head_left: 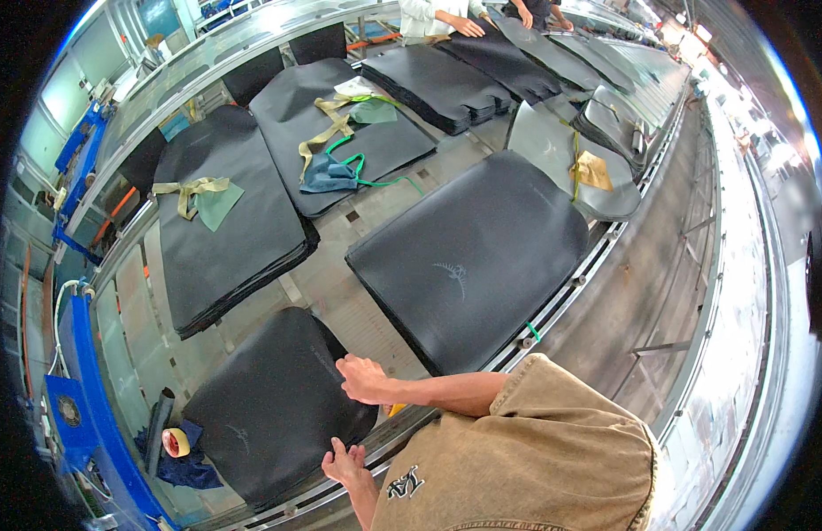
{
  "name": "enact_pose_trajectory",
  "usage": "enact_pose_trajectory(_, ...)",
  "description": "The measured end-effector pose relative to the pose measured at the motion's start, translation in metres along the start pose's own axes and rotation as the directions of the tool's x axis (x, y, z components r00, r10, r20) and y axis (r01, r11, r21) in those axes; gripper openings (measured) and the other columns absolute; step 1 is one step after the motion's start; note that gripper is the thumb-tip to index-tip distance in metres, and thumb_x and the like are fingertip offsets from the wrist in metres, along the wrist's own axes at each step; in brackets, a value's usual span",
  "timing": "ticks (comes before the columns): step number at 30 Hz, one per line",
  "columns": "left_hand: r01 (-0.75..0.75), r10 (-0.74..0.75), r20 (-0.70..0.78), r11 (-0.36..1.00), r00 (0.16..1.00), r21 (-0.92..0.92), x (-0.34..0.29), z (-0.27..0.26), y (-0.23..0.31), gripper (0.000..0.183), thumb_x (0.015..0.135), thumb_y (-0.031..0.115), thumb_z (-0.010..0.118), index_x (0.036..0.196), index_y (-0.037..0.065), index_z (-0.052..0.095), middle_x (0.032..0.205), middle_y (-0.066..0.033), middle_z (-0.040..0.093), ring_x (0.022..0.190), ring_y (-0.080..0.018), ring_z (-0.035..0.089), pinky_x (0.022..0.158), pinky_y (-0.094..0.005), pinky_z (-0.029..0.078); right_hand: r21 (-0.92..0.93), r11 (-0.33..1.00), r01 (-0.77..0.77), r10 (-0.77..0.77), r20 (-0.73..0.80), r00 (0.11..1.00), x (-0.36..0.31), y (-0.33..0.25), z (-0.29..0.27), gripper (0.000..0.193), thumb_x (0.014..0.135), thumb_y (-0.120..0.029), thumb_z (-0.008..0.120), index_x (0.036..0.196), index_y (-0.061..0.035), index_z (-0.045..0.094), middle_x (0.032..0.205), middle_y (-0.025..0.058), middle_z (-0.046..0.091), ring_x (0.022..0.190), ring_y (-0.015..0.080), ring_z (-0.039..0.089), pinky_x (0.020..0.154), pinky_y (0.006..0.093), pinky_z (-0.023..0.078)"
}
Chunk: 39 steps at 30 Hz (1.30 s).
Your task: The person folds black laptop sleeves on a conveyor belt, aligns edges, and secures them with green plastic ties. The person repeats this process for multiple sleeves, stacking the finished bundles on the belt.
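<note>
In front of me lies a stack of black sheets (278, 416) with rounded corners and a faint light mark. Its right side is bent upward. My right hand (365, 379) is closed on the raised edge of the top sheet, fingers curled. My left hand (345, 464) is at the near right edge of the same stack, fingers apart, touching or almost touching it. Beyond them, a larger stack of black sheets (473, 257) with a pale leaf-like print lies flat. Beside the near stack rests a roll of tape (175, 442) on dark blue cloth (194, 469).
A dark tube (160, 429) leans by the tape. Another stack (225, 221) carries a tan tie and green cloth. A further stack (340, 133) holds straps and blue cloth (330, 173). A metal rail (579, 283) edges the table. Two people's hands work at the far end.
</note>
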<state>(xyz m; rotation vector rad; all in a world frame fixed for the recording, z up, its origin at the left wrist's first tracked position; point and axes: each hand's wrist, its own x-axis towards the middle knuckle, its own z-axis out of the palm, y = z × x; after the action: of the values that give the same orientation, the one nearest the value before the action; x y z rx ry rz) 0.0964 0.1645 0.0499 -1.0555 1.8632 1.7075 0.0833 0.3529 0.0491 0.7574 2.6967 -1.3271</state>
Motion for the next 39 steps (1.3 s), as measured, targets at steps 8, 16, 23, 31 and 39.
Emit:
enact_pose_trajectory(8, 0.117, -0.082, 0.110, 0.925, 0.991, -0.362, -0.010, -0.014, 0.007, 0.057, 0.085, 0.016, 0.066, 0.125, -0.012, 0.035, 0.123, -0.0251, 0.040, 0.107, -0.0338, 0.051, 0.089, -0.0412, 0.049, 0.164, 0.949, -0.268, 0.273, -0.008, 0.962, -0.002, 0.011, 0.010, 0.027, 0.080, -0.014, 0.059, 0.100, 0.0040, 0.055, 0.109, 0.0261, 0.052, 0.103, 0.0439, 0.053, 0.087, 0.0488, 0.044)
enact_pose_trajectory(16, -0.142, 0.146, 0.296, 0.989, 0.944, -0.034, 0.006, -0.024, -0.017, 0.070, 0.086, 0.016, 0.061, 0.137, -0.007, 0.019, 0.137, -0.0251, 0.024, 0.123, -0.0377, 0.036, 0.095, -0.0476, 0.043, 0.319, 0.875, -0.363, 0.345, 0.115, 0.932, 0.005, 0.018, 0.014, 0.026, 0.080, -0.015, 0.059, 0.095, 0.0051, 0.058, 0.106, 0.0283, 0.051, 0.100, 0.0449, 0.053, 0.087, 0.0483, 0.044)
enact_pose_trajectory(23, -0.125, 0.083, 0.496, 0.991, 0.865, 0.052, 0.006, -0.027, -0.016, 0.072, 0.091, 0.021, 0.053, 0.143, 0.000, 0.009, 0.145, -0.0222, 0.011, 0.130, -0.0406, 0.027, 0.103, -0.0532, 0.037, 0.170, 0.947, -0.273, 0.294, -0.113, 0.949, -0.004, 0.006, 0.023, 0.028, 0.080, -0.013, 0.058, 0.101, 0.0055, 0.057, 0.111, 0.0268, 0.050, 0.106, 0.0418, 0.048, 0.093, 0.0495, 0.039)
enact_pose_trajectory(31, 0.342, -0.149, 0.487, 0.878, 0.860, -0.336, 0.026, -0.022, -0.017, 0.079, 0.090, 0.025, 0.056, 0.139, -0.012, 0.006, 0.141, -0.0267, 0.020, 0.129, -0.0401, 0.031, 0.104, -0.0511, 0.035, 0.243, 0.920, -0.307, 0.338, -0.099, 0.936, 0.002, 0.004, 0.019, 0.026, 0.079, -0.015, 0.060, 0.098, 0.0026, 0.059, 0.107, 0.0261, 0.053, 0.103, 0.0414, 0.054, 0.088, 0.0443, 0.045)
enact_pose_trajectory(39, 0.491, -0.242, 0.511, 0.755, 0.825, -0.434, 0.025, -0.026, -0.016, 0.080, 0.089, 0.025, 0.058, 0.140, -0.009, 0.006, 0.139, -0.0254, 0.023, 0.127, -0.0406, 0.033, 0.103, -0.0516, 0.037, 0.405, 0.852, -0.332, 0.413, -0.130, 0.901, 0.004, 0.005, 0.021, 0.033, 0.077, -0.010, 0.059, 0.106, 0.0036, 0.052, 0.105, 0.0273, 0.057, 0.103, 0.0408, 0.055, 0.089, 0.0442, 0.045)
